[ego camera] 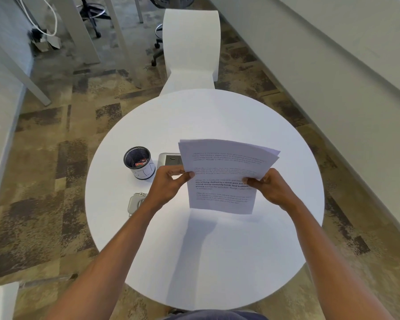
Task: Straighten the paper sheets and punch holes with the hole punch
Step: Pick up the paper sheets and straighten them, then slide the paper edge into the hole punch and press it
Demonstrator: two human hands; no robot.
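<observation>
— Where does she stand?
— Straightening: left hand (169,181) and right hand (267,184) pinch the paper sheets (222,176) upright above the table (217,262).
— Next?
— Tap edges square, then reach what is probably the hole punch (169,159), half-hidden behind.

On the table (217,262), a cup (139,163) stands left of the sheets (222,179) (held above).
</observation>
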